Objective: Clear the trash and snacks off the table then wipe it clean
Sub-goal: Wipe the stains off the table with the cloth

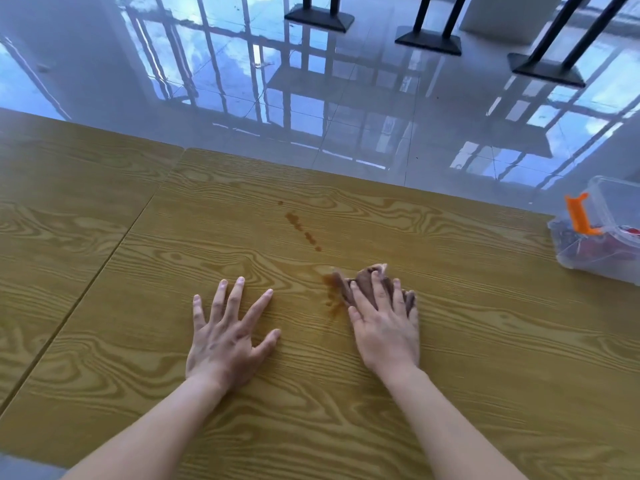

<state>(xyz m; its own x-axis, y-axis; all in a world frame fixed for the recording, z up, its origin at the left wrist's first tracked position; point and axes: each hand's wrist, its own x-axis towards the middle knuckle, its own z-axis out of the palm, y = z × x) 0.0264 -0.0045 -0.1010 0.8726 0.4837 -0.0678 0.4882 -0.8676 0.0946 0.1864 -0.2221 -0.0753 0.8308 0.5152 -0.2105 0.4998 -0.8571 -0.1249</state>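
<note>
I am looking down at a wad of tissue, crumpled and soaked brown, lying on the table just right of centre; whether it is paper or thin cloth I cannot tell. The right hand is pressing on it with fingers straight and spread, not curled round it; the wad is showing between and beyond them. A wet brown smear is touching the wad's left edge; a line of darker drops is running toward the far edge, well apart from the wad. The left hand is lying flat on bare wood near the smear, fingers splayed, holding nothing.

I am weighing the risks; the wad is looking saturated, so another pass may be spreading liquid rather than lifting it; wet tissue may be tearing under a flat palm; the far drops may be getting missed.

The table is smooth, glossy laminate with printed yellow-brown grain; a seam is crossing its left part. At the right edge a clear plastic box with an orange clip is holding dark and red things, too blurred to name. Beyond, a shiny tiled floor is reflecting window bars; black bases are standing on it.
</note>
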